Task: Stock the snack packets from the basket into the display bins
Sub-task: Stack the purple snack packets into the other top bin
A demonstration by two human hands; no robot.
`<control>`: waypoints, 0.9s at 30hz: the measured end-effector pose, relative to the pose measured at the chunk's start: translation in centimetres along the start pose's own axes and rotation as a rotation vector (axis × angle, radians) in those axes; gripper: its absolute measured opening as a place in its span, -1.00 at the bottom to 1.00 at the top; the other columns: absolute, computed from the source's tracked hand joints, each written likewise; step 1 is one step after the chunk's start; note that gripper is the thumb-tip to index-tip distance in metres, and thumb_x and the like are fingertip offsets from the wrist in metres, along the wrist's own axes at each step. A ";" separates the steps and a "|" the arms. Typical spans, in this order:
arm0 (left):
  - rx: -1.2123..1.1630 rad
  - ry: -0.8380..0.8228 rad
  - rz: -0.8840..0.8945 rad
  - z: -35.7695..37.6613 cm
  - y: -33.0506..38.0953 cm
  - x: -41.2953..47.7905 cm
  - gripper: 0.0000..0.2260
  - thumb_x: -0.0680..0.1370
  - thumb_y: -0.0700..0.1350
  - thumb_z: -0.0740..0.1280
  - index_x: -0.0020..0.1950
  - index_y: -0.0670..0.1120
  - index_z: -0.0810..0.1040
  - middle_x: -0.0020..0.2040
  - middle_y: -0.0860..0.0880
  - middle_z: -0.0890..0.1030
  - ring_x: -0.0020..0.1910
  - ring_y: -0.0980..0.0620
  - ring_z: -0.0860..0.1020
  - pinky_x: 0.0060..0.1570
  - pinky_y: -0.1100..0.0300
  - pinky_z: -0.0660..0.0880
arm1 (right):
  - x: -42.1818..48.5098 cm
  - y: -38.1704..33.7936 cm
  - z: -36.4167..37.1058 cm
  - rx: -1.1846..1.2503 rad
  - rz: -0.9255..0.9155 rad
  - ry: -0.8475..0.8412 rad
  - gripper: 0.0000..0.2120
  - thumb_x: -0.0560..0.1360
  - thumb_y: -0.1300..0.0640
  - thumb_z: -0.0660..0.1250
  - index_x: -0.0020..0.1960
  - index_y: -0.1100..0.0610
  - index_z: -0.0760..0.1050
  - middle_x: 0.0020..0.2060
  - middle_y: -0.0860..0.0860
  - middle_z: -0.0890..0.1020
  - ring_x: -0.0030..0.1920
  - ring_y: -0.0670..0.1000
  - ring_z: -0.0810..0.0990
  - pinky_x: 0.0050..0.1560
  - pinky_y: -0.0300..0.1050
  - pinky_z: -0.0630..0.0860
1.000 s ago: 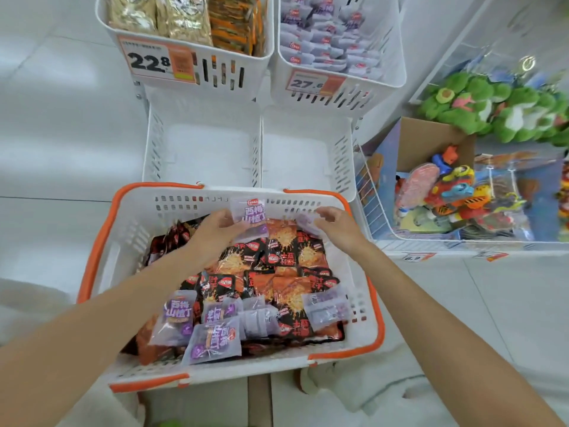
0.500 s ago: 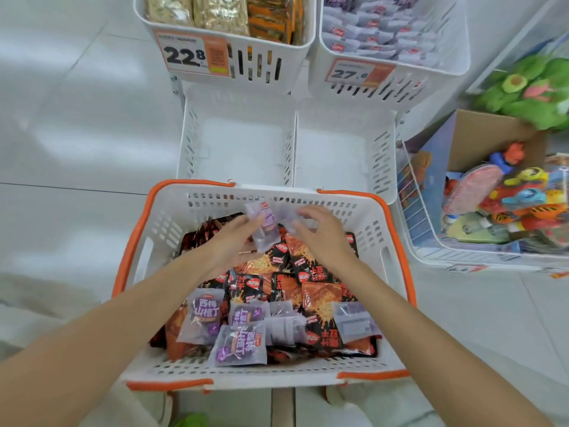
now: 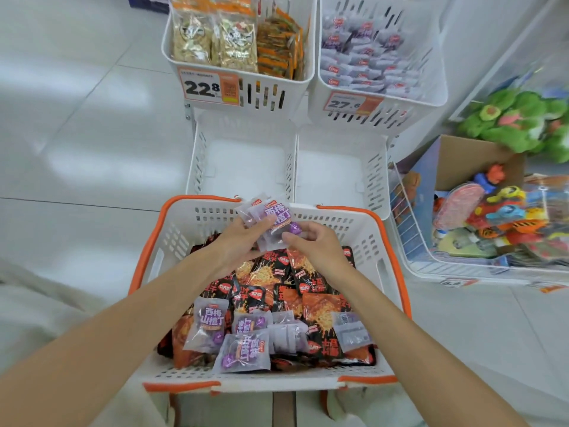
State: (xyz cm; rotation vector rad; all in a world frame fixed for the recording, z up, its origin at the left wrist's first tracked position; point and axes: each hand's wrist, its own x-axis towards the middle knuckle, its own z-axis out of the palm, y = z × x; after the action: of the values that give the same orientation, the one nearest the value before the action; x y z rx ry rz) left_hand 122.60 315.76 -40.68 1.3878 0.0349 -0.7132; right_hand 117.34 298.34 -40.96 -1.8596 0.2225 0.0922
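Head view, the only one. Gripping a small fan of purple packets (image 3: 274, 215) in the left hand (image 3: 237, 241), fingers curled behind and thumb clamped across the front, just above the far rim of the basket (image 3: 147, 251). Pinching the bunch's lower edge with the right hand (image 3: 317, 246), probably to square the stack and stop the slippery film sliding apart. Holding the bunch raised and tilted toward the lower bins (image 3: 243, 161), apparently gathering one flavour into a batch before dropping it in. Judging by the matching pale packets in the upper right bin (image 3: 409, 114), sorting purple apart from the red-and-black packets (image 3: 277, 282) heaped across the basket's middle. Leaving the loose purple packets (image 3: 209, 322) on top of the heap at the near end, easy to pick next. Keeping the basket butted against the two lower bins, likely to shorten the reach. Materials next: crinkly, half-clear film on the purple packets, pillow-shaped with crimped ends; glossy printed wrap on the red-and-black ones, flat and squarish; hard white moulded plastic with slotted walls for basket and bins, orange trim round the basket's rim. White floors of both lower bins in plain view. Off to the right, a wire bin (image 3: 406, 229) of toys, no part of this job.
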 end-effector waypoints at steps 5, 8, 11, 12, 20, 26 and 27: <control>0.297 -0.039 0.153 0.5 3.6 -0.2 -0.77 0.56 0.05 0.39 0.10 -0.07 0.55 -0.17 0.04 0.68 -0.16 0.13 0.64 -0.05 0.25 0.56 | 1.1 -3.4 -0.8 0.111 0.082 -0.101 -0.34 0.45 -0.19 0.42 0.46 0.01 0.32 0.25 -0.11 0.52 0.24 -0.05 0.52 0.28 -0.05 0.45; 0.356 -0.124 0.304 2.9 8.6 0.2 -0.91 0.64 -0.19 0.26 -0.01 -0.21 0.47 -0.42 0.14 0.57 -0.41 0.27 0.52 -0.34 0.44 0.44 | 3.0 -6.7 -3.0 0.142 -0.003 -0.089 -0.59 0.56 -0.10 0.34 0.30 0.10 0.51 -0.02 -0.17 0.66 -0.01 -0.21 0.59 0.12 -0.19 0.47; 0.429 -0.164 0.434 5.9 14.0 1.1 -0.84 0.63 -0.39 0.15 -0.04 -0.33 0.51 -0.33 0.05 0.62 -0.35 0.26 0.55 -0.30 0.46 0.45 | 4.6 -10.3 -6.5 0.235 -0.070 -0.053 -0.79 0.61 0.08 0.27 0.17 0.15 0.57 -0.10 -0.16 0.68 -0.03 -0.17 0.62 0.06 -0.22 0.51; 0.445 -0.164 0.486 6.7 15.8 1.4 -0.83 0.62 -0.40 0.15 -0.06 -0.34 0.52 -0.29 0.02 0.62 -0.33 0.26 0.54 -0.27 0.45 0.46 | 5.1 -11.3 -7.8 0.261 -0.093 -0.052 -0.73 0.60 0.08 0.29 0.24 0.18 0.55 0.00 -0.08 0.69 0.06 -0.09 0.63 0.14 -0.16 0.52; 0.486 -0.022 0.579 9.4 25.2 10.9 -0.59 0.51 0.04 0.44 0.26 -0.12 0.44 0.08 -0.07 0.64 0.00 0.07 0.62 -0.06 0.28 0.54 | 13.2 -17.1 -15.9 0.279 -0.155 0.127 -0.51 0.40 0.04 0.51 0.25 0.24 0.52 0.17 0.26 0.61 0.12 0.09 0.61 0.17 -0.02 0.47; 0.508 0.065 0.711 10.1 30.6 19.2 -0.77 0.55 0.01 0.40 0.12 0.01 0.43 0.00 0.10 0.60 0.07 0.10 0.58 0.13 0.09 0.53 | 21.8 -20.5 -18.6 0.253 -0.214 0.214 -0.87 0.58 0.20 0.32 0.06 0.05 0.61 -0.06 -0.09 0.72 -0.06 -0.12 0.66 -0.05 -0.24 0.51; 0.525 0.092 0.719 10.0 31.5 20.7 -0.74 0.53 0.08 0.40 0.09 0.03 0.41 -0.03 0.11 0.59 0.06 0.09 0.58 0.14 0.01 0.53 | 23.5 -21.1 -18.7 0.250 -0.218 0.247 -0.89 0.59 0.13 0.30 0.00 0.05 0.61 -0.13 -0.13 0.71 -0.12 -0.15 0.65 -0.04 -0.22 0.51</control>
State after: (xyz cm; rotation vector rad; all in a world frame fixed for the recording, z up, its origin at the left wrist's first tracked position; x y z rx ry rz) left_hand 150.23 298.03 -19.63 1.7764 -0.5885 -0.0439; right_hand 143.64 283.97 -19.79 -1.6317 0.1903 -0.3048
